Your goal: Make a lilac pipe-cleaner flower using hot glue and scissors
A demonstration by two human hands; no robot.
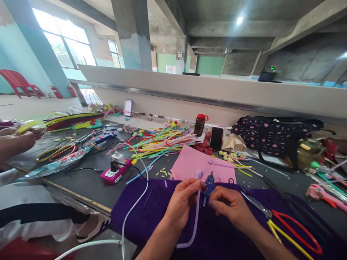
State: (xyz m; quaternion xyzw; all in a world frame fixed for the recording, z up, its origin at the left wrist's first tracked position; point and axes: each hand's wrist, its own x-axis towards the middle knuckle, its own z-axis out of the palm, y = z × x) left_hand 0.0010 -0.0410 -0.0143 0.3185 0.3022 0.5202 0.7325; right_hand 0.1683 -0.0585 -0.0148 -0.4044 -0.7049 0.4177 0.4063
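Note:
My left hand (180, 204) pinches a lilac pipe cleaner (196, 220) just below a small rounded lilac head (200, 175). The stem hangs down and bends left at its lower end. A blue glue gun (209, 185) is between my hands, its nozzle pointing away from me. My right hand (229, 202) is close beside it with thumb and fingers drawn together; whatever they hold is hidden. Under both hands lies a dark purple cloth (130, 202). A pink sheet (187, 164) lies just beyond, with another lilac pipe cleaner (229, 164) on it.
Scissors with red and yellow handles (271, 215) lie at my right. Left stands a magenta power strip (116, 172) with a white cable. Bundled pipe cleaners (162, 141), a brown bottle (200, 125), a phone (216, 138) and a dark patterned bag (276, 141) lie beyond. A co-worker's hands (18, 141) are far left.

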